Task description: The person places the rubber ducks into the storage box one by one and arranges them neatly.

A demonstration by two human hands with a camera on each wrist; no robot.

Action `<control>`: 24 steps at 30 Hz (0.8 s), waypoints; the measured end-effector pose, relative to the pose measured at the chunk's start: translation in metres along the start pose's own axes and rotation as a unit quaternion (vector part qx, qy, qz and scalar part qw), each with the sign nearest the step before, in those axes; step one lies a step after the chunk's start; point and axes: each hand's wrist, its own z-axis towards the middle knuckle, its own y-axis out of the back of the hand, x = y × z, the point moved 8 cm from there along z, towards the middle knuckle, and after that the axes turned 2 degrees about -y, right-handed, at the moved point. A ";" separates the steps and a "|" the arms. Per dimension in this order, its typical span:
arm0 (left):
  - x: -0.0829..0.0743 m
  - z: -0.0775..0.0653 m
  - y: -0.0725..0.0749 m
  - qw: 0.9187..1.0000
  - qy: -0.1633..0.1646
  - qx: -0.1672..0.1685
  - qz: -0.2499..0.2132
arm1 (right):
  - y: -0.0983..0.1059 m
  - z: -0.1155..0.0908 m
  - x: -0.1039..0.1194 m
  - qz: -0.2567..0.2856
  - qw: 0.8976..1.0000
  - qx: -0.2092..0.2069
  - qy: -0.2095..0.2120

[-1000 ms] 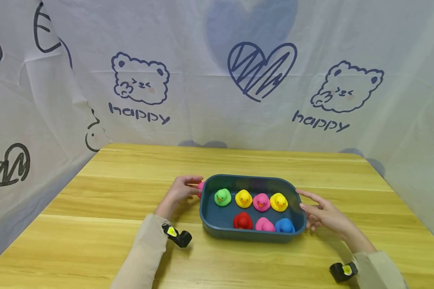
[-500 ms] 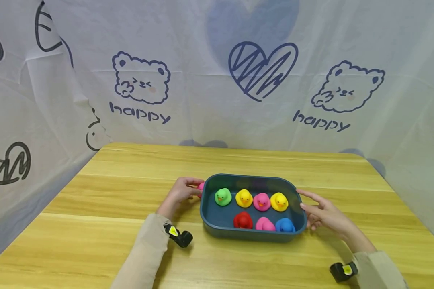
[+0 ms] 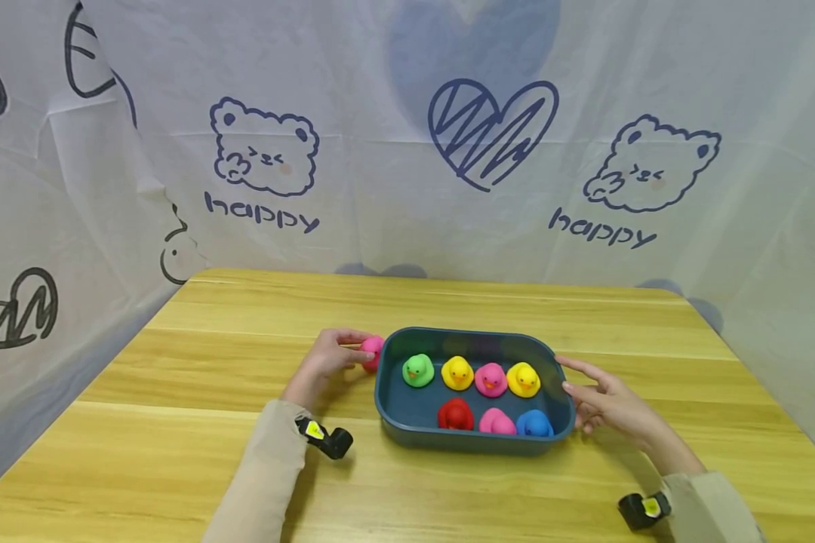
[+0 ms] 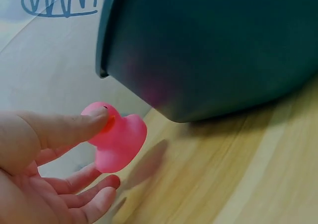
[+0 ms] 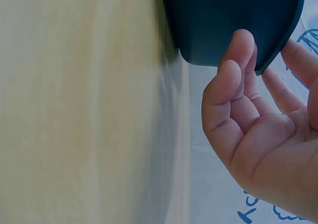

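Observation:
My left hand [image 3: 327, 360] pinches a pink rubber duck [image 4: 121, 142] between thumb and fingers, just outside the left end of a dark blue-green tub [image 3: 462, 441]. In the left wrist view a gap shows between duck and tub wall, and the duck's shadow falls on the table. At the tub's right end is my right hand [image 3: 611, 403], thumb and index finger reaching to the rim, the other fingers loosely bent beside the outer wall. Inside the tub stand a green duck [image 3: 418, 371], yellow ducks [image 3: 458, 373], pink ducks [image 3: 491, 379], a red duck [image 3: 456, 415] and a blue duck [image 3: 534, 424].
The wooden table [image 3: 210, 377] extends around the tub on every side. White cloth [image 3: 380, 204] printed with bears and hearts hangs behind the table and along its sides. A small black camera [image 3: 326, 439] is strapped to each wrist.
My left hand has drawn slightly left, away from the tub, with the pink duck, and more of the duck shows now. The tub and my right hand stay where they were.

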 end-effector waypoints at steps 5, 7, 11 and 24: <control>-0.001 -0.001 0.001 0.999 0.004 0.011 -0.038 | 0.000 0.000 0.000 0.001 1.000 0.000 0.003; 0.000 -0.001 0.001 0.998 0.004 0.021 -0.053 | 0.000 0.000 0.000 0.000 1.000 0.001 0.004; 0.002 -0.001 0.001 0.997 0.002 0.038 -0.069 | -0.001 -0.001 0.000 0.000 1.000 0.002 0.003; -0.001 -0.001 0.001 0.990 -0.005 0.058 -0.127 | -0.001 -0.001 0.001 -0.001 1.000 -0.001 0.000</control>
